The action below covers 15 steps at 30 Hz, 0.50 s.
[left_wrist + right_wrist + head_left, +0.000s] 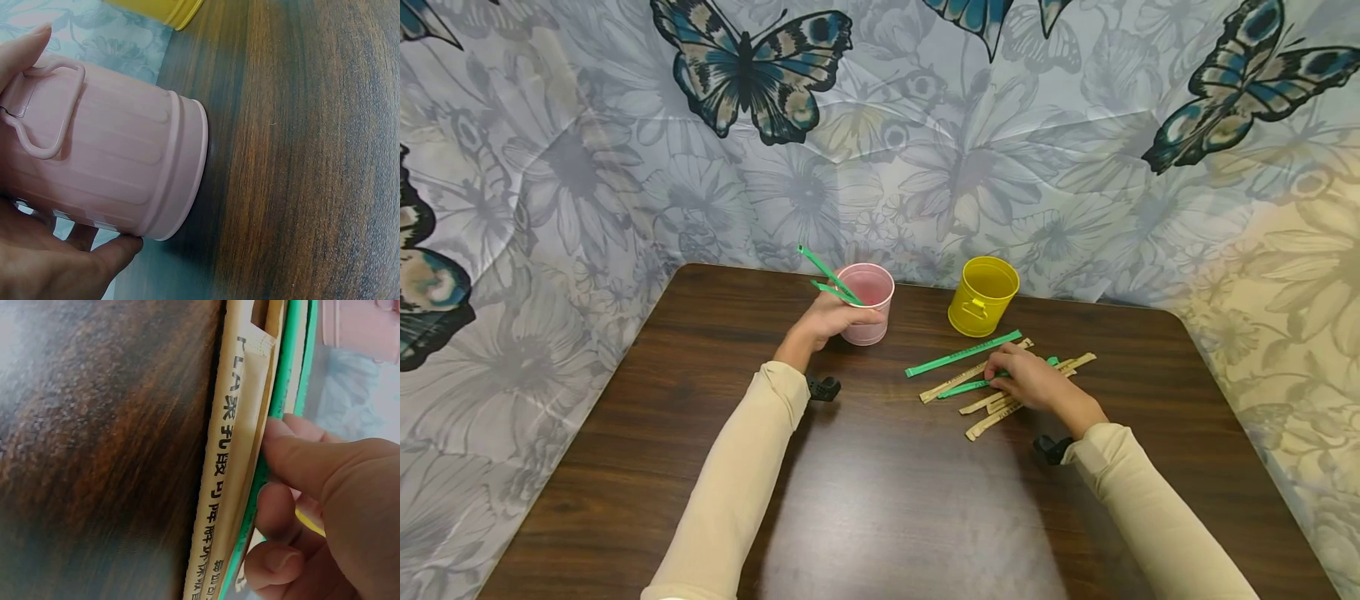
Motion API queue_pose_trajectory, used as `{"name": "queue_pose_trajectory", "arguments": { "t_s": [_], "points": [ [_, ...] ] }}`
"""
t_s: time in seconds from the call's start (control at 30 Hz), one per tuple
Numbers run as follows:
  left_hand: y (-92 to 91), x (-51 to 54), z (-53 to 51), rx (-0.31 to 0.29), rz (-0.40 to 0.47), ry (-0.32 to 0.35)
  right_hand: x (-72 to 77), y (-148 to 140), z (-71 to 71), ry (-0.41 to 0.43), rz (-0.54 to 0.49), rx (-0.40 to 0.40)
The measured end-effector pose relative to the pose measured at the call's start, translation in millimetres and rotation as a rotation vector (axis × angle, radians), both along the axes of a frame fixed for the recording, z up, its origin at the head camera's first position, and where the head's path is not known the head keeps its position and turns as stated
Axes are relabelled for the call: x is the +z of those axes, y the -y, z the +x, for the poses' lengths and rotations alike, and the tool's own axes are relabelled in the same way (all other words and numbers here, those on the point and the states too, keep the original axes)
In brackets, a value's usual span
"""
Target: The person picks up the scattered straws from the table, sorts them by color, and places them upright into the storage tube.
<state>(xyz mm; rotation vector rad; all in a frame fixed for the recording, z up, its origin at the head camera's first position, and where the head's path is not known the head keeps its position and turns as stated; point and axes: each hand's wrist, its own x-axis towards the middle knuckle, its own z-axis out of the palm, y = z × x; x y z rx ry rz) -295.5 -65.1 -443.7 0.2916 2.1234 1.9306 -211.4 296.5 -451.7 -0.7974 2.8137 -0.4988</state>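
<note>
Head | left hand (pixel 835 319) curled round pink bucket (pixel 868 332) | right hand (pixel 1028 380) pinches green straw (pixel 964 388)

Brightly lit, with glare on the dark brown wood-grain tabletop (pixel 910 517).
In the head view, a pale sheen is spread over the tabletop's near middle, and soft shadows are cast beside the cream fabric sleeves (pixel 730 492); a yellow cast is seen on the right of the grey-blue floral fabric backdrop (pixel 805 192). In the left wrist view, a dark shadow is thrown beneath the pale pink ribbed bucket (pixel 119 137). In the right wrist view, lettering on the long tan paper-wrapped stick (pixel 228 425) is legibly rendered, while the bucket is blurred.
</note>
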Motion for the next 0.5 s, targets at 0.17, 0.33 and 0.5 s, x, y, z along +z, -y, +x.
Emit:
{"name": "queue_pose_trajectory", "arguments": {
  "t_s": [0.17, 0.33, 0.5],
  "points": [
    [0.2, -0.9, 0.0, 0.007, 0.003, -0.009, 0.9, 0.0, 1.0, -0.031, 0.018, 0.017],
    [0.5, -2.4, -0.6, 0.006, 0.006, -0.019, 3.4, 1.2, 2.0, -0.074, 0.027, 0.031],
    [-1.7, -3.7, -0.8, 0.008, 0.014, -0.015, 1.7, 0.2, 4.5, -0.044, 0.023, 0.013]
  ]
}}
